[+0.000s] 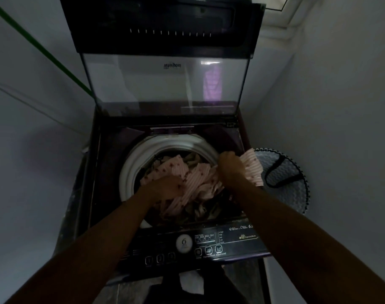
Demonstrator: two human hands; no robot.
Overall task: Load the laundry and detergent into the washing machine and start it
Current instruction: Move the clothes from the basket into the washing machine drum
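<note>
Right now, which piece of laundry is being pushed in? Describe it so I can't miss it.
Start at the open washing machine and its white drum rim. On the clothes pile lies a pink striped cloth, both hands on it. The olive pieces beneath are darker and plain.

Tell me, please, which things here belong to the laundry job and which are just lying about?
Job: washing machine, lid raised; pink striped garment; left hand and right hand gripping it; control panel.

Lying about: laundry basket; green line.
</note>
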